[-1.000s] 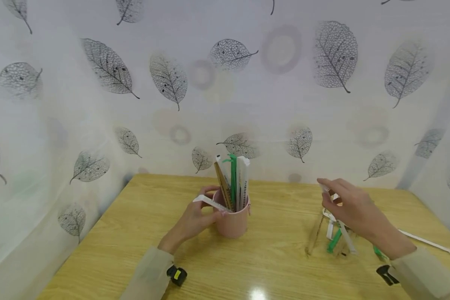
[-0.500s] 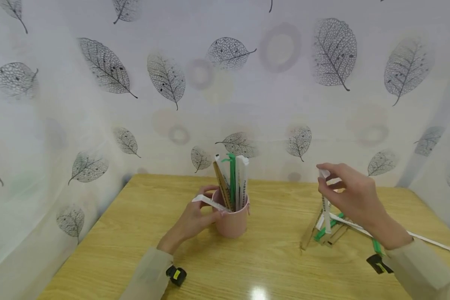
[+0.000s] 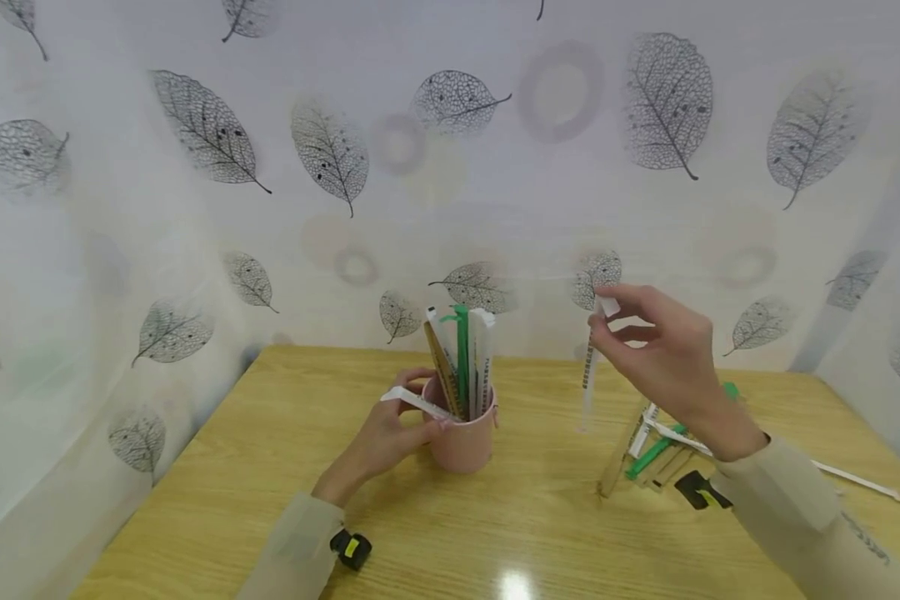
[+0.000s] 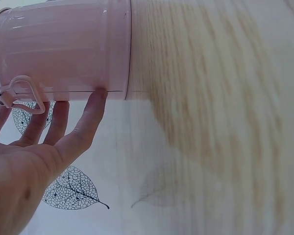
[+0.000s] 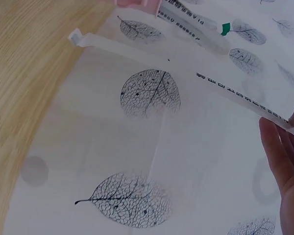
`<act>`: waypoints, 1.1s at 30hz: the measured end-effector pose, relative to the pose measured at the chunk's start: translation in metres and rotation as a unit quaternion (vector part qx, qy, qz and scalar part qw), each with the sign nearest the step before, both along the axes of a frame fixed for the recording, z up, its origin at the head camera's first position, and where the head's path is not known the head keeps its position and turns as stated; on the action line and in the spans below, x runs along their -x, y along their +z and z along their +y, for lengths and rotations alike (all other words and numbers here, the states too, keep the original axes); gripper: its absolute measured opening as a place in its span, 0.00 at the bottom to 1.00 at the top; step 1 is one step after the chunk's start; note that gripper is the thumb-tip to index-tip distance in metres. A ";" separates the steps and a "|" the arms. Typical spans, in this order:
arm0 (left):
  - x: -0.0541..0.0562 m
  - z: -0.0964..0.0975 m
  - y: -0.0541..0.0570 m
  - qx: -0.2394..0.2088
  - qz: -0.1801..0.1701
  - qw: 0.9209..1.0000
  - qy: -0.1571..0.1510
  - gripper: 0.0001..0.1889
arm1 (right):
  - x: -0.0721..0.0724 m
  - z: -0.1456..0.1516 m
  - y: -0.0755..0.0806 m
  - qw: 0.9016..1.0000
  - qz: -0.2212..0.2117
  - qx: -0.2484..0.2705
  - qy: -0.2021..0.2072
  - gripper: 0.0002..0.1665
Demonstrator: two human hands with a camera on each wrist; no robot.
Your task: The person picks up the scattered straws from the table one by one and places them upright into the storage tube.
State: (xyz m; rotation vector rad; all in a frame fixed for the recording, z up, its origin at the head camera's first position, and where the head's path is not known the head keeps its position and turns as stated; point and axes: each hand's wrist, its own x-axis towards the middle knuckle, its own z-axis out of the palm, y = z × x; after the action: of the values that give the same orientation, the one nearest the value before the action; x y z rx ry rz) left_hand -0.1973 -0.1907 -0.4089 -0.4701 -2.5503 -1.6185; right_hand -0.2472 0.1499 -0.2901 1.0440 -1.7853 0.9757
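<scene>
My left hand grips a small pink bucket, thumb at the front of its rim and fingers behind. In the left wrist view, fingers touch its wall near a little wire handle. Several wrapped straws stand in the bucket: a green one, a brown one and white ones. One white straw leans out over the left hand. Above the table, my right hand pinches the top of a white paper-wrapped straw with black print, which hangs down.
To the right lies a loose pile of straws, among them a green straw and a brown straw. A single white straw lies farther right. Leaf-patterned cloth hangs behind the wooden table.
From over the pile, my right hand has risen and moved left with the white straw, which now hangs apart from the others. The left hand and the bucket stay in place.
</scene>
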 end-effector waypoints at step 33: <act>0.002 -0.001 -0.001 0.001 0.005 1.000 -0.007 0.36 | 0.016 -0.091 0.008 0.995 0.015 0.013 0.097 0.18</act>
State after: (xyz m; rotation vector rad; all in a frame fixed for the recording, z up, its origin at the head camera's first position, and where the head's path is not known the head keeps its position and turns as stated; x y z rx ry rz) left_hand -0.1997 -0.1912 -0.4104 -0.4974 -2.5479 -1.6141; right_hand -0.2630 0.0589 -0.2818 1.2264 -1.6666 1.0908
